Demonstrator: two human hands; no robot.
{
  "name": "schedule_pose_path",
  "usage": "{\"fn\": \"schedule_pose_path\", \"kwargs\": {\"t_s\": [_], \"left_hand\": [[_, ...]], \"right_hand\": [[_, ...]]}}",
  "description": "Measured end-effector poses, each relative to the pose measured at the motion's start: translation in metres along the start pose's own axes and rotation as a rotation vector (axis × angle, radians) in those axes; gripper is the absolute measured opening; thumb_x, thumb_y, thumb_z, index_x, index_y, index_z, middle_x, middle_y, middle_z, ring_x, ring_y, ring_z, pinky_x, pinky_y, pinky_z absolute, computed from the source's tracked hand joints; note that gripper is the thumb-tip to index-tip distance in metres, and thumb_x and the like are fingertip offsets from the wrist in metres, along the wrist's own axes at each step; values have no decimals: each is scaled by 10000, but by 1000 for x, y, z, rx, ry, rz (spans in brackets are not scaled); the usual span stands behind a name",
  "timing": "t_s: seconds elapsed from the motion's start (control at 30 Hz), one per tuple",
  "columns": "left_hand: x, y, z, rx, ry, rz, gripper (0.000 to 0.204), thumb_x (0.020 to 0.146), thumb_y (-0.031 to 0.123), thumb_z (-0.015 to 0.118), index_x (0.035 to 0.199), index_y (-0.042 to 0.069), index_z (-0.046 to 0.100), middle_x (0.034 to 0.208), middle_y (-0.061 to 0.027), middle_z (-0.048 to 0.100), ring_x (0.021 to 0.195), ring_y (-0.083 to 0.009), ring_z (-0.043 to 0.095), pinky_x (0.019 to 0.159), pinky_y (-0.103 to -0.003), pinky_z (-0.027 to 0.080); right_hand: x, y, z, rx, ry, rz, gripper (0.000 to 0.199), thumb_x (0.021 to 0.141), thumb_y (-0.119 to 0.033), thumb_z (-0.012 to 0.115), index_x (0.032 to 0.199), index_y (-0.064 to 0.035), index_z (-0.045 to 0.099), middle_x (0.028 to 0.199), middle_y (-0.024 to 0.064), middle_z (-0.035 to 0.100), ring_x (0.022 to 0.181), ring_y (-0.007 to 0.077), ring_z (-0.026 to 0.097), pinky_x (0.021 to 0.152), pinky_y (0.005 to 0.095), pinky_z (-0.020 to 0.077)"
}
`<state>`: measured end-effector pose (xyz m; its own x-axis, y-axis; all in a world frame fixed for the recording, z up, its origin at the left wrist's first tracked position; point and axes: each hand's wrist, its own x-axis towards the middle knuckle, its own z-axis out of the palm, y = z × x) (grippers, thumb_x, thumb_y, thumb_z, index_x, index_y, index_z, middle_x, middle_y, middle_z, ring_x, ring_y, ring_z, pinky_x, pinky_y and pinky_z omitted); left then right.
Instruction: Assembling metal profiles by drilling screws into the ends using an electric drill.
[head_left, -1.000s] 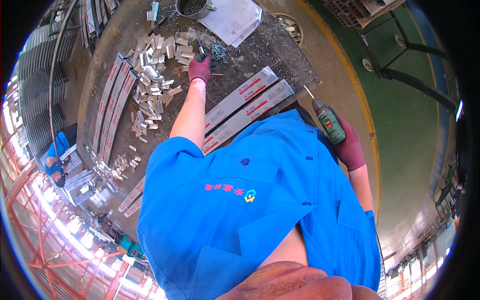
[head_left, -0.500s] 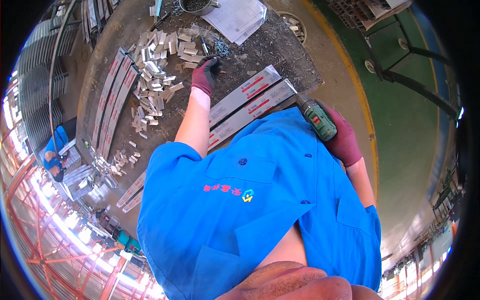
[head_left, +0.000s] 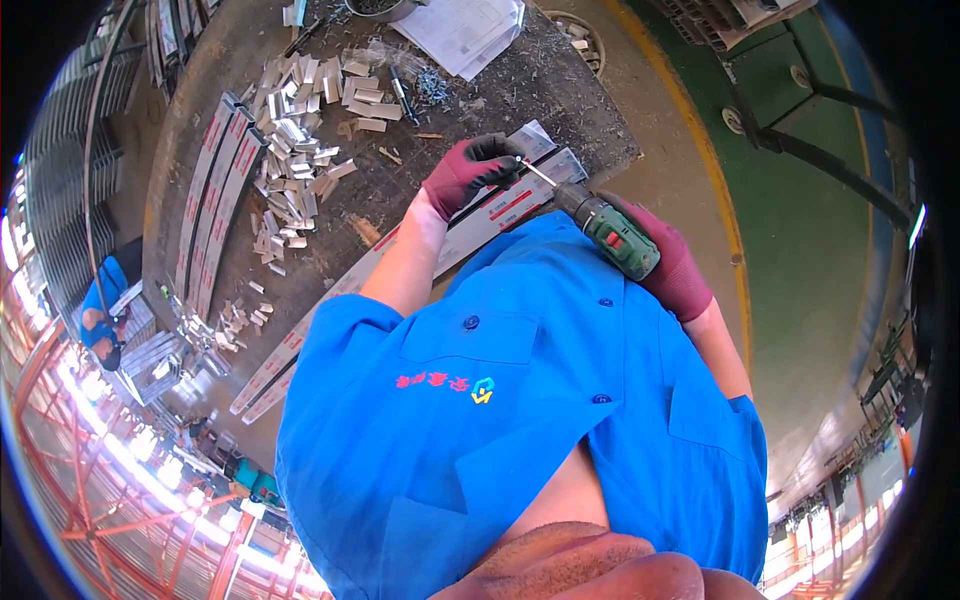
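My right hand [head_left: 672,262], in a maroon and dark glove, grips a green cordless drill [head_left: 618,238] close against my blue shirt. Its long thin bit [head_left: 540,173] points up and left toward my left hand [head_left: 474,170]. That hand, gloved alike, is closed in a pinch at the bit's tip; whatever sits between the fingers is too small to make out. Beneath both hands lie two long metal profiles [head_left: 510,205] with red-printed film, side by side across the table's near edge. My left forearm and hand cover part of them.
Short cut metal pieces [head_left: 300,140] lie heaped on the dark worktable [head_left: 560,100]. Left of them rest several long profiles [head_left: 215,190]. A marker-like tool [head_left: 404,95], papers [head_left: 465,35] and a metal pan [head_left: 385,8] lie farther back. Another person [head_left: 105,300] works at far left.
My left hand has moved right and nearer, from beside the metal pieces to the drill bit's tip. The drill has shifted slightly left, its bit now tilted more toward that hand.
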<state>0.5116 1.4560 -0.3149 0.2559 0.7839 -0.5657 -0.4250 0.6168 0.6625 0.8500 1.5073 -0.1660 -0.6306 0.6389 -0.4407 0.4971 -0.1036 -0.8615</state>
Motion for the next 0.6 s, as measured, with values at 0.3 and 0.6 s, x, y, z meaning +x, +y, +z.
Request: {"fn": "schedule_pose_path", "kwargs": {"t_s": [0.3, 0.6], "left_hand": [[2, 11, -2, 159, -10, -1, 266, 972, 74, 754, 1228, 8, 729, 1025, -46, 747, 874, -133, 689, 805, -303, 580], [9, 34, -3, 313, -155, -70, 211, 970, 65, 746, 1178, 29, 734, 988, 1, 711, 880, -84, 644, 805, -255, 533]], "right_hand": [[5, 5, -3, -18, -37, -5, 600, 953, -115, 761, 1527, -100, 584, 1416, 134, 695, 1317, 264, 657, 1126, 407, 493], [8, 5, -7, -43, -40, 11, 593, 945, -103, 762, 1513, -97, 595, 1378, 133, 707, 1294, 277, 668, 1108, 411, 504]]}}
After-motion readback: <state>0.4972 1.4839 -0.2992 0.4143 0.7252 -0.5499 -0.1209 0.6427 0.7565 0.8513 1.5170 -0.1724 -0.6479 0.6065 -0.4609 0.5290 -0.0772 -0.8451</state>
